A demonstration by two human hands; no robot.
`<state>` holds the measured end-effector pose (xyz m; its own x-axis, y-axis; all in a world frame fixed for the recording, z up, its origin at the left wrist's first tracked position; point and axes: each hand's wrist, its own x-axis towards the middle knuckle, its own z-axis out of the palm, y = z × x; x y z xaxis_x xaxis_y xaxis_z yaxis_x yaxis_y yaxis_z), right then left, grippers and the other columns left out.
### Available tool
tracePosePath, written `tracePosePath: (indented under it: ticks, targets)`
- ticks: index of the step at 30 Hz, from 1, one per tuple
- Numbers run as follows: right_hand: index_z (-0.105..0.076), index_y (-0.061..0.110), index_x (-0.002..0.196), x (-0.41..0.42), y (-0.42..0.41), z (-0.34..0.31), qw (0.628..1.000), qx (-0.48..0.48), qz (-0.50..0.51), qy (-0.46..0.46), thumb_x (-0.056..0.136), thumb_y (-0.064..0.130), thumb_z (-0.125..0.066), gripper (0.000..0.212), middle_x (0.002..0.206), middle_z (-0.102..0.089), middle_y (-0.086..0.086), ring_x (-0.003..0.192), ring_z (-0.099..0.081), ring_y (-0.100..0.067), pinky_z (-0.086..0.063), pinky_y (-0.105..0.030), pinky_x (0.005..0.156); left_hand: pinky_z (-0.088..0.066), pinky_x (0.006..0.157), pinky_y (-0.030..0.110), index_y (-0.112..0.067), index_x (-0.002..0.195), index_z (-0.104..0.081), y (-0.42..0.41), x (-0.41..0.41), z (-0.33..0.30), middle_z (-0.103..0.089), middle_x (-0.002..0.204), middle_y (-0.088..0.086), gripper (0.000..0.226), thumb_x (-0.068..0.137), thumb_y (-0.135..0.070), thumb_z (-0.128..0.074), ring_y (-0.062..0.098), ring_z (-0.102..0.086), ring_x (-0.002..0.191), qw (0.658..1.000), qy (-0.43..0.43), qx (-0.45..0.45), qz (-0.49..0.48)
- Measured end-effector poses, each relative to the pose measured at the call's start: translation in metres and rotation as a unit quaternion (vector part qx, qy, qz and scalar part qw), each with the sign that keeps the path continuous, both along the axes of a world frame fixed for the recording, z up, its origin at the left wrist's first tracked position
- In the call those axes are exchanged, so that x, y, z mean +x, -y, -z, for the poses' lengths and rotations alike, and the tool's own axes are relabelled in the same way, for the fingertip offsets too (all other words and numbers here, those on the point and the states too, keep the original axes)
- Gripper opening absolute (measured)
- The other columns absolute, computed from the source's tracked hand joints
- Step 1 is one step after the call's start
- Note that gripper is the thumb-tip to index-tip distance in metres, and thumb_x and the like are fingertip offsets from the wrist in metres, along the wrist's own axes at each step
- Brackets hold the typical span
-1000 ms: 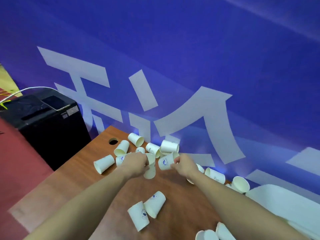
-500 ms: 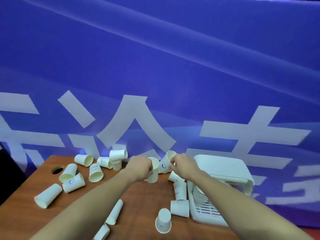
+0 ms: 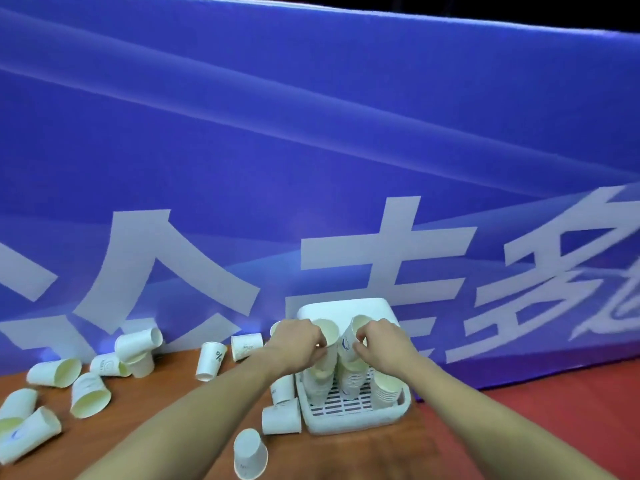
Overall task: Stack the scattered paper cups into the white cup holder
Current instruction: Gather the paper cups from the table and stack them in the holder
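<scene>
Wooden table (image 3: 166, 424) backed by blue banner (image 3: 311, 150); loose cups (image 3: 90, 396) scattered left; white cup holder (image 3: 353, 419) right; one cup gripped by each curled hand, left hand (image 3: 298, 344), right hand (image 3: 382, 342).

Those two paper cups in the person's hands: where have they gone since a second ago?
Both hands carried their cups from among the scattered cups on the left across to the white cup holder. The left hand now holds its cup over the left stack, the right hand its cup over the middle stack. Neither grip has let go.
</scene>
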<state>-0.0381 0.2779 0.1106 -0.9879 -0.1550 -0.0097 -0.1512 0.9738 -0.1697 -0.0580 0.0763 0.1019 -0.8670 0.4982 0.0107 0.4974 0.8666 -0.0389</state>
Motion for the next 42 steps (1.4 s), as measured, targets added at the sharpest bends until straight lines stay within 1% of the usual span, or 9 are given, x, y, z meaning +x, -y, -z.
tracePosePath:
  ticks: [6, 11, 15, 19, 22, 27, 34, 39, 42]
  targets:
    - [-0.066, 0.018, 0.080, 0.011, -0.075, 0.010, 0.999, 0.002, 0.037, 0.026, 0.088, 0.036, -0.053, 0.024, 0.077, -0.065, -0.003, 0.080, -0.060, -0.026, -0.039, -0.030, 0.061, -0.040, 0.073, 0.031, -0.031, 0.108, -0.071, -0.065, -0.001, 0.012, -0.071, 0.099, 0.006, 0.029, 0.097, -0.043, -0.048, 0.031, -0.063, 0.092, 0.998, 0.003, 0.002, 0.058]
    - [-0.067, 0.016, 0.089, 0.016, -0.120, 0.021, 0.997, 0.001, 0.068, 0.037, 0.088, 0.036, -0.054, 0.024, 0.089, -0.064, -0.006, 0.091, -0.059, -0.028, -0.048, -0.035, 0.071, -0.042, 0.072, 0.033, -0.024, 0.098, -0.072, -0.107, -0.002, 0.028, -0.071, 0.092, 0.006, 0.035, 0.098, -0.045, -0.044, 0.032, -0.063, 0.087, 0.994, -0.006, -0.026, 0.104]
    - [-0.065, 0.015, 0.082, 0.018, -0.144, 0.033, 0.995, -0.008, 0.086, 0.049, 0.087, 0.034, -0.054, 0.022, 0.081, -0.060, -0.003, 0.083, -0.058, -0.027, -0.040, -0.032, 0.063, -0.045, 0.071, 0.034, -0.020, 0.095, -0.071, -0.125, -0.006, 0.039, -0.070, 0.092, 0.007, 0.039, 0.098, -0.045, -0.041, 0.032, -0.064, 0.086, 0.991, 0.000, -0.033, 0.128]
    - [-0.067, 0.016, 0.086, 0.021, -0.163, 0.048, 0.992, -0.010, 0.096, 0.077, 0.086, 0.033, -0.053, 0.021, 0.084, -0.066, -0.005, 0.083, -0.062, -0.028, -0.048, -0.033, 0.068, -0.043, 0.070, 0.033, -0.018, 0.099, -0.070, -0.139, -0.010, 0.054, -0.070, 0.097, 0.008, 0.037, 0.099, -0.041, -0.041, 0.033, -0.063, 0.088, 0.987, 0.007, -0.065, 0.144]
    - [-0.068, 0.017, 0.090, 0.023, -0.174, 0.060, 0.989, -0.013, 0.106, 0.102, 0.087, 0.033, -0.052, 0.023, 0.090, -0.066, -0.005, 0.085, -0.063, -0.027, -0.049, -0.032, 0.071, -0.046, 0.072, 0.034, -0.017, 0.100, -0.069, -0.146, -0.011, 0.068, -0.070, 0.097, 0.011, 0.039, 0.101, -0.040, -0.037, 0.036, -0.063, 0.088, 0.983, 0.023, -0.103, 0.148]
    - [-0.069, 0.020, 0.093, 0.030, -0.187, 0.079, 0.985, -0.020, 0.114, 0.130, 0.088, 0.033, -0.052, 0.022, 0.094, -0.067, -0.004, 0.087, -0.062, -0.026, -0.041, -0.028, 0.066, -0.034, 0.063, 0.033, -0.019, 0.103, -0.067, -0.157, -0.015, 0.084, -0.070, 0.100, 0.011, 0.034, 0.102, -0.036, -0.037, 0.034, -0.065, 0.089, 0.982, 0.040, -0.117, 0.143]
    - [-0.063, 0.021, 0.084, 0.039, -0.188, 0.088, 0.984, -0.029, 0.114, 0.131, 0.089, 0.035, -0.054, 0.017, 0.091, -0.065, -0.006, 0.085, -0.060, -0.028, -0.036, -0.027, 0.064, -0.045, 0.067, 0.035, -0.016, 0.099, -0.068, -0.162, -0.021, 0.105, -0.070, 0.098, 0.012, 0.025, 0.098, -0.029, -0.045, 0.034, -0.065, 0.086, 0.976, 0.065, -0.155, 0.138]
    - [-0.053, 0.021, 0.072, 0.031, -0.179, 0.076, 0.987, -0.027, 0.103, 0.118, 0.088, 0.033, -0.053, 0.020, 0.078, -0.059, -0.002, 0.072, -0.054, -0.026, -0.035, -0.028, 0.060, -0.045, 0.070, 0.034, -0.020, 0.112, -0.066, -0.157, -0.028, 0.104, -0.071, 0.104, 0.008, 0.032, 0.098, -0.041, -0.047, 0.031, -0.066, 0.094, 0.979, 0.048, -0.141, 0.141]
    - [-0.062, 0.018, 0.078, 0.021, -0.168, 0.063, 0.990, -0.024, 0.094, 0.098, 0.088, 0.034, -0.053, 0.020, 0.082, -0.061, -0.004, 0.074, -0.054, -0.027, -0.038, -0.030, 0.062, -0.048, 0.074, 0.035, -0.022, 0.112, -0.067, -0.151, -0.031, 0.093, -0.072, 0.103, 0.006, 0.035, 0.097, -0.047, -0.047, 0.031, -0.067, 0.094, 0.980, 0.014, -0.135, 0.145]
